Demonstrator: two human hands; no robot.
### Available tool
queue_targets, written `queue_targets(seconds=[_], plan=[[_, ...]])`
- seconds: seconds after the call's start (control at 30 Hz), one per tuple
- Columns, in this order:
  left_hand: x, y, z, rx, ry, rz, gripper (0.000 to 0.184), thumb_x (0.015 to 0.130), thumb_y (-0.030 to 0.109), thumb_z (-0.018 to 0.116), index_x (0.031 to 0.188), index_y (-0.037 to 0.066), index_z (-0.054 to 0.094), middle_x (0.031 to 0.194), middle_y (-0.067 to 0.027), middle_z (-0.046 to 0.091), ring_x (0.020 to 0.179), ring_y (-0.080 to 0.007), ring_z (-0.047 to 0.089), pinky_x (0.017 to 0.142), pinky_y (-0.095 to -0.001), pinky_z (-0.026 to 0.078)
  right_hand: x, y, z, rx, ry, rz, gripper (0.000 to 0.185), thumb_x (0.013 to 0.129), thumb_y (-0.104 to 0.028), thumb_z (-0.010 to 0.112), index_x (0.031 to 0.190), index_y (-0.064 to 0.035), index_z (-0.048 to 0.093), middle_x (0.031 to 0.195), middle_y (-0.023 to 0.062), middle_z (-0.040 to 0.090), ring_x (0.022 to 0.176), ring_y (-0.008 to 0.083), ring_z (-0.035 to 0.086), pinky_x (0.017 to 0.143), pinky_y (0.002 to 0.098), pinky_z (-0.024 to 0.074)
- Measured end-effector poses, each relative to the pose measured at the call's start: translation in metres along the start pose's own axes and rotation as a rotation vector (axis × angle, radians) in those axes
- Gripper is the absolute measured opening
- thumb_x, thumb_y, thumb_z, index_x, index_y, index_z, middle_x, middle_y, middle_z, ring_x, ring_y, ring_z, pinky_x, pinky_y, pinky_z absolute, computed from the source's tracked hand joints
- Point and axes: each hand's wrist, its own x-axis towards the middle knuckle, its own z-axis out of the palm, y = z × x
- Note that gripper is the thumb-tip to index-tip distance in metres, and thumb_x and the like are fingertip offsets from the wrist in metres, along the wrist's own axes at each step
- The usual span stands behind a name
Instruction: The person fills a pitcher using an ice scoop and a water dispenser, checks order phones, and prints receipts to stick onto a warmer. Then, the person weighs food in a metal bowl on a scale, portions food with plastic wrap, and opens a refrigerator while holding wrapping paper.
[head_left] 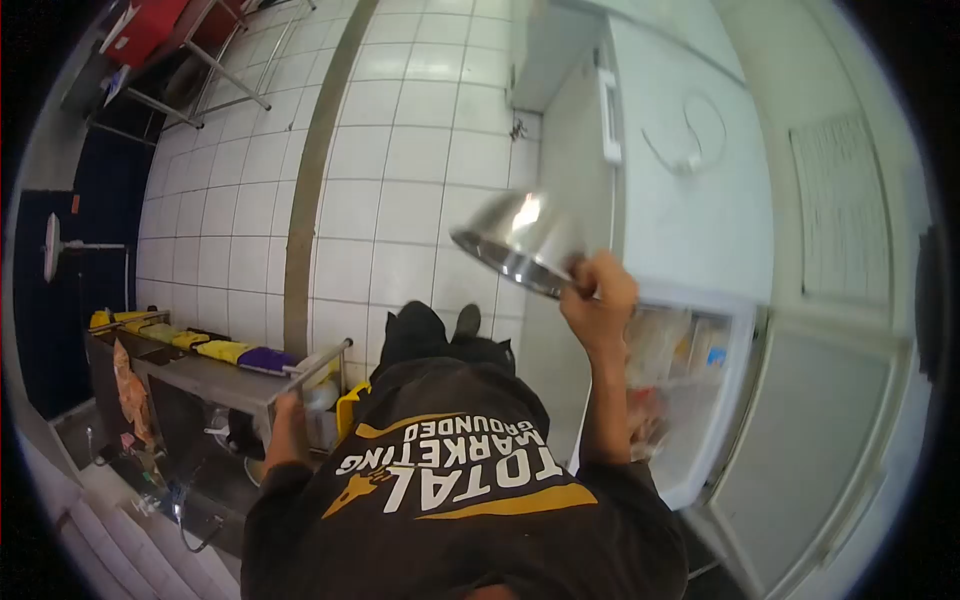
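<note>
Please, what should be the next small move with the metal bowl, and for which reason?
I would probably bring the left hand across to steady the metal bowl: it tilts above the tiled floor, and only the right hand grips it, by one edge. The left hand is by the metal counter, apart from the bowl.

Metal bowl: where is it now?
In the head view, just right of centre, the bowl is in the person's right hand, tilted over the tiled floor beside the white appliance.
</note>
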Motion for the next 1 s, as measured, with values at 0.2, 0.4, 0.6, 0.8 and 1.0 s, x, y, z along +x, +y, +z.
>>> queue_targets(seconds=[0.2,0.4,0.6,0.8,1.0], plan=[[0.003,0.081,0.013,-0.422,-0.200,-0.095,0.031,0.092,0.032,0.053,0.106,0.007,0.061,0.086,-0.0122,0.062,0.058,-0.0234,0.062,0.052,-0.0395,0.054,0.260,0.075,0.142,0.853,0.429,0.542,0.038,0.095,-0.023,0.062,0.122,0.0014,0.052,0.092,0.0077,0.062,0.077,0.0158,0.058,0.072,0.0297,0.0490],[0.028,0.510,0.086,0.098,-0.263,0.407,0.027,0.092,0.027,0.055,0.093,0.003,0.065,0.087,-0.0147,0.065,0.072,-0.0221,0.063,0.063,-0.0383,0.051,0.466,0.073,0.250,1.331,-0.034,0.838,0.034,0.096,-0.029,0.056,0.109,0.0026,0.056,0.088,0.0140,0.063,0.078,0.0275,0.065,0.065,0.0390,0.0519],[-0.208,1.034,0.091,-0.198,-0.984,1.244,0.050,0.101,0.034,0.048,0.141,0.004,0.042,0.111,-0.0102,0.062,0.099,-0.0201,0.062,0.080,-0.0358,0.051,0.617,0.157,0.347,1.005,-0.109,1.040,0.034,0.097,-0.026,0.051,0.106,0.0061,0.058,0.084,0.0143,0.070,0.068,0.0174,0.067,0.061,0.0279,0.0551],[-0.244,1.289,0.145,-0.164,-1.032,1.024,0.039,0.097,0.019,0.057,0.129,-0.002,0.048,0.107,-0.0144,0.062,0.083,-0.0199,0.066,0.061,-0.0302,0.057,0.811,0.271,0.441,0.728,-0.539,1.102,0.045,0.093,-0.034,0.058,0.110,0.0077,0.063,0.083,0.0162,0.072,0.075,0.0221,0.070,0.067,0.0321,0.0560],[-0.241,1.495,0.107,-0.003,-0.418,1.154,0.027,0.091,0.008,0.053,0.113,-0.006,0.060,0.078,-0.0103,0.064,0.058,-0.0156,0.061,0.053,-0.0279,0.053,1.090,0.322,0.491,0.103,-0.526,0.580,0.059,0.082,-0.040,0.070,0.122,0.0022,0.060,0.094,0.0200,0.072,0.085,0.0358,0.070,0.078,0.0425,0.0539]])
